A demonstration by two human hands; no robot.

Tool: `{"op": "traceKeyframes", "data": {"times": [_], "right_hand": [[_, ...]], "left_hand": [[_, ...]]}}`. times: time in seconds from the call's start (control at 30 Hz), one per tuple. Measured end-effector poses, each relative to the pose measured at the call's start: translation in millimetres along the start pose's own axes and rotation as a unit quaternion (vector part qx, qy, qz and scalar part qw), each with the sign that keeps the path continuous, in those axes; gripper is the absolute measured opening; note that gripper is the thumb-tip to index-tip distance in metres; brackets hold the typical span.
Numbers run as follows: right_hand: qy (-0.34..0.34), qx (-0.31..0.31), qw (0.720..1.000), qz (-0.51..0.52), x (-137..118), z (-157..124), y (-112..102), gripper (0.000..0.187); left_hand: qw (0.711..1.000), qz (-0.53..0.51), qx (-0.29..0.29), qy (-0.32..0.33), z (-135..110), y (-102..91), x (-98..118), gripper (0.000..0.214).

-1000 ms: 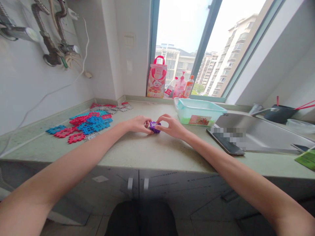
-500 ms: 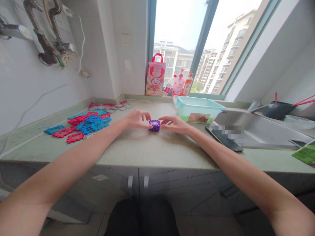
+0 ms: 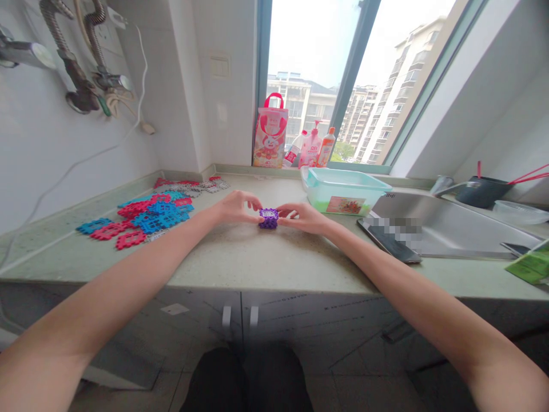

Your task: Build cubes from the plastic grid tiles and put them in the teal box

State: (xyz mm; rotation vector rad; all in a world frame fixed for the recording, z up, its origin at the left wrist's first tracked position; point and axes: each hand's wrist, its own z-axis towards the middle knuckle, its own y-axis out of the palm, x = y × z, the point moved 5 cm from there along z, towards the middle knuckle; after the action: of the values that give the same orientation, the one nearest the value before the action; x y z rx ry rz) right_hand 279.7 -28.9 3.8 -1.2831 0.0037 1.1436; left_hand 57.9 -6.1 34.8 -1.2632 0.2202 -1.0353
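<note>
We have both hands round a small purple block point(image 3: 269, 220), which sits mid-counter, btwn the 2 sets of fingertips. The left hand point(image 3: 235, 207) is at its left side, thumb by the near edge, other fingers arched apart from the thumb. The right hand point(image 3: 305, 218) mirrors that at the right side, thumb and fingers also apart. At this res. we can't tell if either is clamped on the block or just touching.

Prob. plastic, so we'd expect it light and stiff, not v. slippery given its notched edges. Any joints are prob. the weak spots, so best hold is low on 2 opp. side walls w/ gentle, even pressure; pushing mid-panel could pop it apart.

On the counter point(image 3: 240, 269), left, lies a pile of flat red and blue pieces point(image 3: 156, 216), w/ grey ones too. Far right of the block: a pale green tub point(image 3: 319, 197).
</note>
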Motion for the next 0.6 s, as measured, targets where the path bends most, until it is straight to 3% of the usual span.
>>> {"op": "traceKeyframes", "data": {"times": [0.17,0.3,0.43,0.6], "right_hand": [[-0.001,-0.005,1.0,0.003,2.1,0.3,0.0,0.035],[0.01,-0.016,1.0,-0.011,-1.3,-1.7,-1.2,0.044],[-0.002,-0.029,0.995,-0.093,-5.9,-2.3,0.9,0.052],[-0.004,-0.011,0.994,-0.107,-4.1,0.6,6.3,0.042]], "left_hand": [[1.0,0.001,-0.012,0.004,1.7,2.2,-5.2,0.044],[0.997,0.002,-0.066,-0.029,0.9,9.8,-10.5,0.052],[0.996,0.009,-0.081,-0.036,0.3,14.6,-11.3,0.044],[0.997,0.0,-0.076,-0.03,0.1,16.9,-7.9,0.036]]}}
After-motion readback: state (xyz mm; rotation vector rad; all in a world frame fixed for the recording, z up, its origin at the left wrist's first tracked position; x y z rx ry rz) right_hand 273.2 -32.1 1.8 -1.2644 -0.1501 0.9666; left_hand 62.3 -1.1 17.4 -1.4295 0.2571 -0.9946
